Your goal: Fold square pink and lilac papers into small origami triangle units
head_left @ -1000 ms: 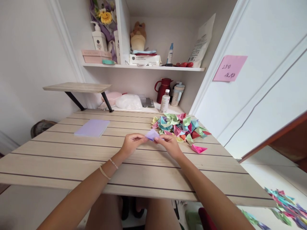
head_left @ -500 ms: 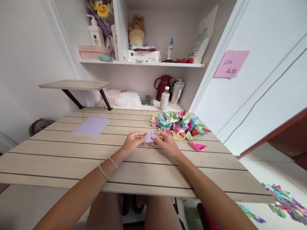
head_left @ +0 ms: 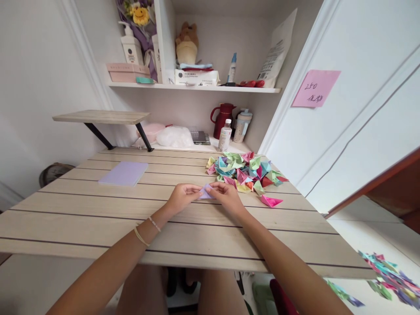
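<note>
Left hand (head_left: 181, 197), right hand (head_left: 227, 197), one paper (head_left: 205, 192)

Pale slatted wood table (head_left: 82, 218) tucked against white walls (head_left: 33, 65), little bracket shelf (head_left: 101, 116) on the left, white shelf (head_left: 197, 88) above, pink note (head_left: 315, 88) stuck up on the right.

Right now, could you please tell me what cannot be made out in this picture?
Head view only.
Lilac folded paper: mostly covered by the left hand and right hand; its shape is unclear.
Pink note: handwriting too small to read surely.
Coloured paper pieces at lower right: blurred, cut by the frame edge.
Pump bottle label: too small.
</note>
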Demonstrator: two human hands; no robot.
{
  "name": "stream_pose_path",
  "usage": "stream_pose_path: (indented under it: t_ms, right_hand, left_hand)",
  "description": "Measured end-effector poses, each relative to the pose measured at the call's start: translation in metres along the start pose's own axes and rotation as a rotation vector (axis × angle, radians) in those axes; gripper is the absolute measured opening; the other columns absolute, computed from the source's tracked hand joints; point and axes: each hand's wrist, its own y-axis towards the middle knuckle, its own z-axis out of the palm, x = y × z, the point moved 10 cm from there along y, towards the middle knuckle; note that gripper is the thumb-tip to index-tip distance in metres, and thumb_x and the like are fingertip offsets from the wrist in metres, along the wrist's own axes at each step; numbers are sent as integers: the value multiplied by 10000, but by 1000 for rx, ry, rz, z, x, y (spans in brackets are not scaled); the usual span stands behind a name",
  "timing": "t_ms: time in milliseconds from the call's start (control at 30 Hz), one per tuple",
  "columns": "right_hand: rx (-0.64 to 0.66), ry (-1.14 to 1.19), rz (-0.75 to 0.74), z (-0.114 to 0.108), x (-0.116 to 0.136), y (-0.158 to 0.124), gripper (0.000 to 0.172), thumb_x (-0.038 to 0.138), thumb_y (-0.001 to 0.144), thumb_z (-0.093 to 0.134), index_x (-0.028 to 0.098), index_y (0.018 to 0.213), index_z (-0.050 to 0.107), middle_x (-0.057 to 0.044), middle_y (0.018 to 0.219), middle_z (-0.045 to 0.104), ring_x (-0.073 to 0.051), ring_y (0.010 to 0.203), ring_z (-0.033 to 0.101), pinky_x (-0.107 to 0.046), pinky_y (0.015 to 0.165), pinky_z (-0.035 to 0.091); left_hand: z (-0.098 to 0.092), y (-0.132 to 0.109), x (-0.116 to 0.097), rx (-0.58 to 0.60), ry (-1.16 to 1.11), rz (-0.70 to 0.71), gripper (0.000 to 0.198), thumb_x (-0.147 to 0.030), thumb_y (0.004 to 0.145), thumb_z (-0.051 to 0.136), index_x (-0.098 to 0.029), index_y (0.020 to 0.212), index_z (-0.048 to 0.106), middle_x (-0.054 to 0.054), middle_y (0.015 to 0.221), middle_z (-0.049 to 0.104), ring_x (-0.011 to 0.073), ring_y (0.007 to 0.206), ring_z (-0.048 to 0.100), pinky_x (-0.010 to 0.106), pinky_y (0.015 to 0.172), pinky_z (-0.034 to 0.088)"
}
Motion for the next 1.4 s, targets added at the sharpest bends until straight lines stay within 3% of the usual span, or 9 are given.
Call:
stream_pose_path:
  t_ms: [133,267,433,700,867,1167,1400]
  right_hand:
    - [-37,-19,14,-3,-1,-1,325,457,622,661,162,761,664,-49,732,655,-154,649,564,-253,560,427]
    - [-81,-1,29,-9,-3,0,319,446,616,671,151,739,671,-49,716,650,-148,631,548,-248,547,406]
    - [-118,24,34,-15,0,1,285,427,616,678,156,707,676,-32,684,640,-137,611,536,-249,552,391]
    - [-127,63,65,-16,-7,2,276,425,595,694,159,665,670,-26,687,647,-144,628,549,-259,584,401]
    - [-139,37,74,-20,-10,3,289,433,597,690,153,667,668,-19,655,630,-133,595,524,-251,553,380]
    - [-61,24,103,-10,-15,2,283,399,586,707,141,699,679,-34,667,634,-119,574,509,-236,517,363]
    - [69,-33,58,7,-7,-2,283,398,619,684,130,708,678,-36,661,632,-120,567,522,-242,525,394]
  left_hand:
    - [6,-1,0,48,31,7,319,-278,606,707,-126,885,681,81,845,691,179,733,634,323,727,517]
    - [3,-1,3,23,-32,-19,406,-287,596,722,-113,955,650,88,837,685,168,716,640,309,703,528]
    - [4,-3,14,32,-86,-156,338,-313,610,718,-77,844,653,121,780,684,198,712,660,295,680,532]
    - [6,-5,20,42,-177,-222,277,-272,607,731,-91,801,652,111,824,685,198,759,662,289,753,520]
    - [12,-7,23,93,-215,-270,355,-403,708,619,-107,903,639,139,880,681,225,809,656,300,730,526]
    - [13,-8,29,142,-66,-254,291,-309,610,723,-95,784,630,129,731,692,205,714,665,285,670,524]
    - [32,-11,24,275,14,-203,317,-313,610,714,-81,811,638,120,735,686,175,672,652,273,641,511]
